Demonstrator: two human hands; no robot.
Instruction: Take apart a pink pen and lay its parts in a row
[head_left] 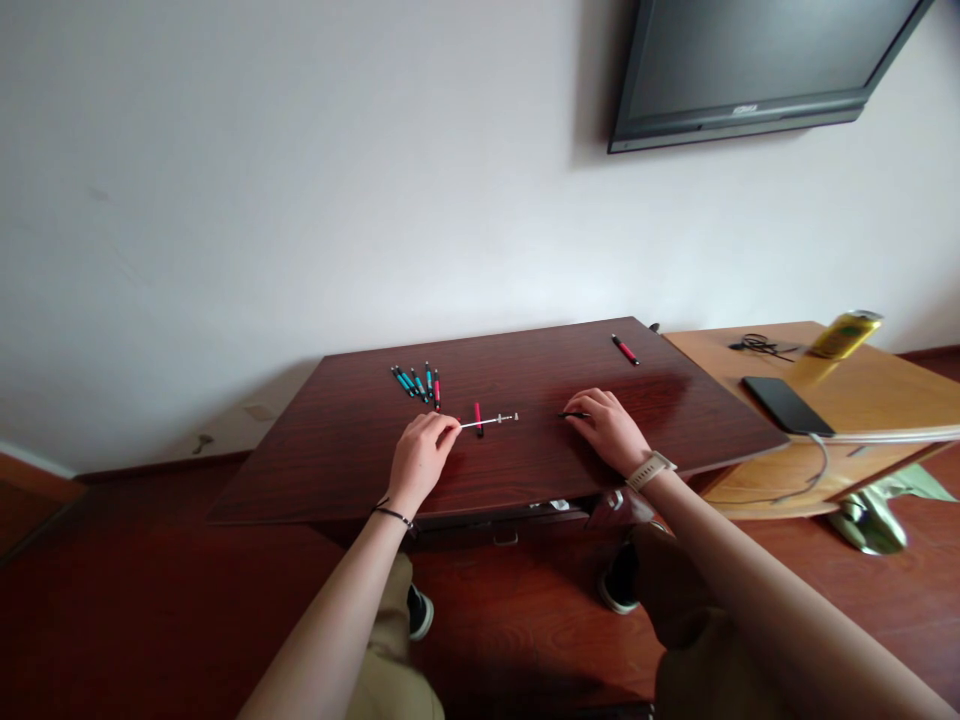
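Table (525,365), dark reddish-brown wood grain, standing near a pale wall (300,180). Left hand (421,455), above the near half of the table: thumb and fingertips pinched together on one end of a slim white rod (487,421), its other end pointing right and carrying small pale fittings. Red-and-black barrel (478,412), one, lying on the table just beyond the left hand, the slim white rod crossing in front of it; contact between the two cannot be told. Right hand (611,432), low over the table to the right of the rod and well apart from the left: fingers curled in, closed on a small black piece (571,415) that juts leftward, the remainder hidden by the fingers. Teal pens (417,384), several, with black parts, loosely fanned on the table beyond the left hand. Red pen (437,389), one, just beside them at the right end. Second red pen (625,350), one, black-ended, alone near the far right corner. Lighter wooden cabinet (697,350), adjoining at right, bearing a black phone (787,404), a coiled black cable (761,346) and a yellow can (846,334).
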